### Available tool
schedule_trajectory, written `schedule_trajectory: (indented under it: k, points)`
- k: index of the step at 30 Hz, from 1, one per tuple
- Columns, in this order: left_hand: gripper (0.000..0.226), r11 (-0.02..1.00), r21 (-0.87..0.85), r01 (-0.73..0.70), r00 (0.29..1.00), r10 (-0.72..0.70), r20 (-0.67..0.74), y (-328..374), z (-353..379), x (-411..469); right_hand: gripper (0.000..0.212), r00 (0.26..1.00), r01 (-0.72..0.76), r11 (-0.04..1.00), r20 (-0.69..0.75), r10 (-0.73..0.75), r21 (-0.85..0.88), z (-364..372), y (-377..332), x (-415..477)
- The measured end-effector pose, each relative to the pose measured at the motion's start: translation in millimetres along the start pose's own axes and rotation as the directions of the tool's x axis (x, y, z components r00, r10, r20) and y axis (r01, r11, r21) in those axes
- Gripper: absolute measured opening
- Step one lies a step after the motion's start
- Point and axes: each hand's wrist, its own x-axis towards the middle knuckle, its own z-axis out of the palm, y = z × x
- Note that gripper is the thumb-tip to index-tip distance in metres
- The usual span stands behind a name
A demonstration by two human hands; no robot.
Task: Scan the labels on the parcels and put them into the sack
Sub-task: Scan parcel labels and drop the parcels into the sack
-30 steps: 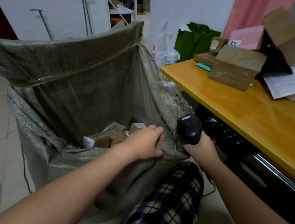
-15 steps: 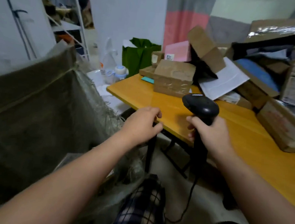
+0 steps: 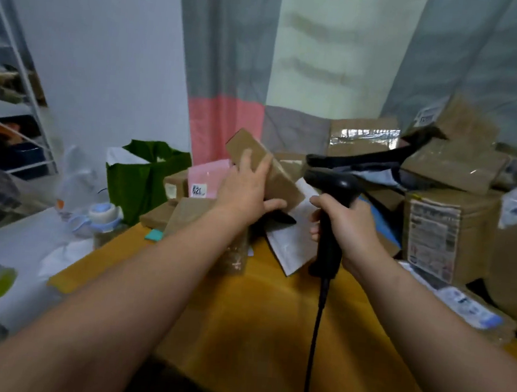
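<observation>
Your left hand [image 3: 245,188] grasps the flat brown cardboard parcel [image 3: 283,184] at the far side of the yellow table [image 3: 270,337], fingers over its face, thumb beneath. It looks light and stiff, so that hold should serve. Its long axis slants upper-left to lower-right. Your right hand [image 3: 349,232] clasps the black handheld scanner [image 3: 333,183].

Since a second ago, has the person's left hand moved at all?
Yes. The left hand has gone forward from the near edge of the yellow table, over the tabletop, and now holds the tilted brown parcel beside the pink parcel.
</observation>
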Motion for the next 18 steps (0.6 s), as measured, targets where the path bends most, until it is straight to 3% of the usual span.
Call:
schedule_trajectory:
  k: [2,4,9,14,18]
  points:
    - [0.097,0.952,-0.223,0.21,0.978,-0.202,0.06,0,5,25,0.012,1.0,-0.021,0.999,-0.012,0.021,0.027,3,-1,22]
    - [0.101,0.862,-0.376,0.34,0.94,-0.312,0.136,1,11,46,0.014,0.999,-0.039,0.999,-0.02,0.039,0.018,5,1,36]
    - [0.092,0.774,-0.477,0.416,0.909,-0.368,0.195,7,16,62,0.014,0.997,-0.075,0.997,-0.031,0.075,0.008,4,6,42]
    - [0.08,0.766,-0.598,0.237,0.929,-0.359,-0.092,5,6,35,0.013,0.998,-0.032,0.999,-0.053,0.034,0.035,-18,1,24]
    - [0.071,0.691,-0.722,0.049,0.949,-0.258,-0.182,16,-7,-11,0.018,0.999,-0.016,0.998,-0.05,0.019,0.059,-32,0,-4]
